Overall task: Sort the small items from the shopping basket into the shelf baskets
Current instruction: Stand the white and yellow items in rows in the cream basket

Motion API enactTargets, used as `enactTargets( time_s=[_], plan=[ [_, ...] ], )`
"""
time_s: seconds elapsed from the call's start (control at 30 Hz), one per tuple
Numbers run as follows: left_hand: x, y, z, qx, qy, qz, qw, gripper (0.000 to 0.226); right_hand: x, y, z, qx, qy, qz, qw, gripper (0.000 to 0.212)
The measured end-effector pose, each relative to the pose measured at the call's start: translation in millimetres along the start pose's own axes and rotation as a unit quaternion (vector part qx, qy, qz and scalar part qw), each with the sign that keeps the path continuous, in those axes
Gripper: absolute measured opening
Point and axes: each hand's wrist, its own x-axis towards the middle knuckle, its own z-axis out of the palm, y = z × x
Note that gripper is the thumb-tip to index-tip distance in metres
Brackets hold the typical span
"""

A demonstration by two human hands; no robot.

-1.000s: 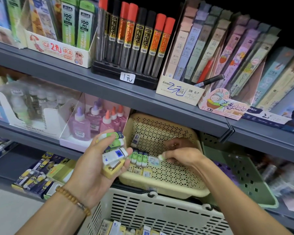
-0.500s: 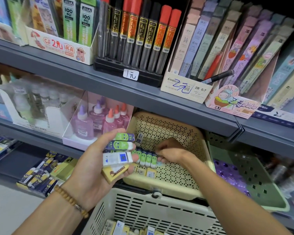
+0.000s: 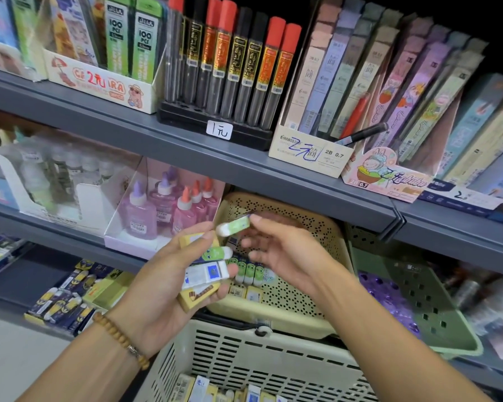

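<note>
My left hand point(image 3: 160, 288) holds a stack of small erasers point(image 3: 205, 272): a yellow one, a green one, a white-and-blue one and another yellow one at the bottom. My right hand point(image 3: 285, 256) pinches one green eraser point(image 3: 234, 225) by its end, just above that stack. Behind my hands sits the cream perforated shelf basket point(image 3: 299, 297), with a row of green erasers point(image 3: 251, 272) and some yellow ones point(image 3: 246, 291) lying in it. The cream shopping basket point(image 3: 267, 364) is below, with several small packs at its bottom.
A green perforated basket point(image 3: 418, 300) with purple items stands to the right of the cream one. Pink glue bottles point(image 3: 169, 210) in a box sit to the left. The grey shelf edge point(image 3: 244, 166) overhangs the baskets. Blue-yellow packs point(image 3: 64, 300) lie on the lower shelf.
My right hand has come out of the cream shelf basket and taken the top green eraser from the stack in my left hand. My left hand has stayed roughly in place.
</note>
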Motion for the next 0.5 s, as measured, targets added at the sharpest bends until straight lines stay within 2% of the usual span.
enactTargets(
  time_s=[0.03, 0.1, 0.17, 0.27, 0.33, 0.37, 0.43, 0.5],
  plan=[
    [1, -1, 0, -0.004, 0.006, -0.002, 1.000, 0.034, 1, -2, -11, -0.005, 0.028, -0.004, 1.000, 0.009],
    [2, -1, -1, -0.009, 0.017, -0.003, 1.000, 0.035, -1, -6, -34, -0.108, 0.059, 0.013, 0.992, 0.011],
    [3, -1, -1, -0.013, 0.019, -0.002, 1.000, 0.036, -3, -5, -58, -0.228, 0.078, 0.071, 0.968, 0.009],
    [4, 0, -1, -0.008, 0.011, -0.001, 1.000, 0.037, 2, 3, -82, -0.346, 0.078, 0.186, 0.916, 0.013],
    [5, 0, -1, -0.002, 0.009, 0.000, 1.000, 0.037, 8, 11, -82, -0.368, 0.055, 0.255, 0.893, 0.015],
    [5, -1, -1, 0.000, 0.010, -0.001, 1.000, 0.037, 13, 17, -80, -0.358, 0.056, 0.269, 0.892, 0.016],
    [5, -3, -1, 0.000, 0.013, -0.007, 1.000, 0.036, 21, 25, -75, -0.338, 0.070, 0.272, 0.899, 0.015],
    [5, -4, -1, -0.002, 0.015, -0.011, 1.000, 0.036, 26, 29, -70, -0.363, 0.073, 0.275, 0.887, 0.016]
  ],
)
